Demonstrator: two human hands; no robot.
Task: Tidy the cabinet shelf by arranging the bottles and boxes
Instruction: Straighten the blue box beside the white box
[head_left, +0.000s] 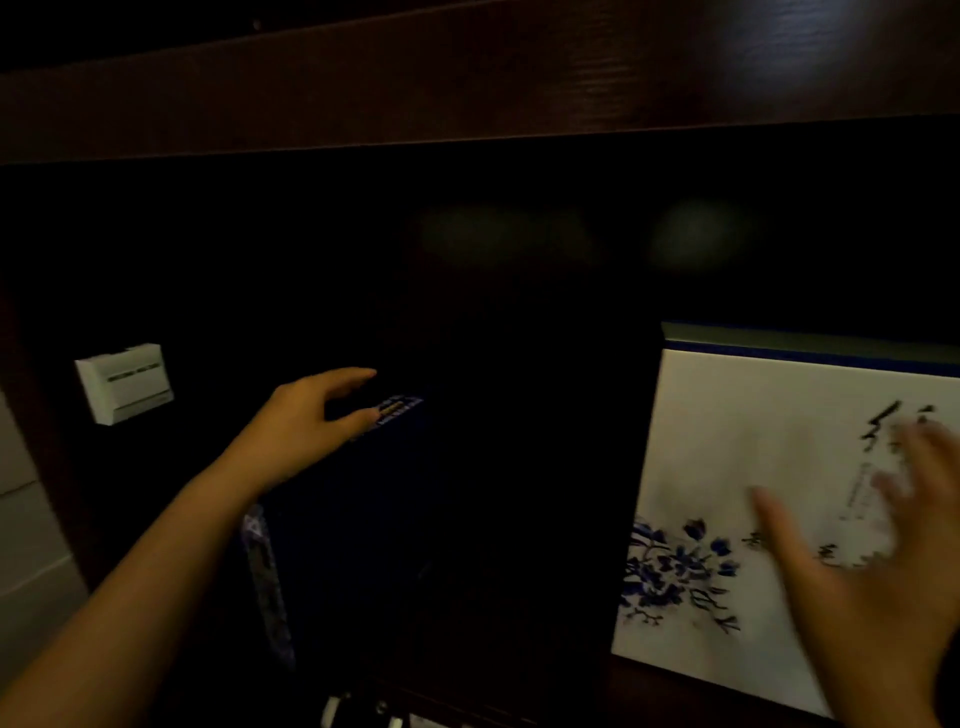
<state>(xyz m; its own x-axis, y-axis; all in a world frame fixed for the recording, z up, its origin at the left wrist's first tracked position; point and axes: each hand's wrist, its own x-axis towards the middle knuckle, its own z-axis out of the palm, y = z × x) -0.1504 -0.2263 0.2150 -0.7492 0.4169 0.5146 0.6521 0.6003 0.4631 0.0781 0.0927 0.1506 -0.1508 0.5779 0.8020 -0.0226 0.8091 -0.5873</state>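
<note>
Shadow hiding dark box, left hand fingers spread, blurred right hand fingers splayed before white box.

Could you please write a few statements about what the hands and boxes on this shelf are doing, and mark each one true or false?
1. The left hand reaches toward the top of a dark box. True.
2. The white box with blue flowers stands left of the dark box. False: it stands to its right.
3. The right hand is spread open in front of the white box. True.
4. The right hand grips a bottle. False: it holds nothing, and no bottle is clearly visible.
5. A small white fitting sits on the wall at the left. True.
</note>
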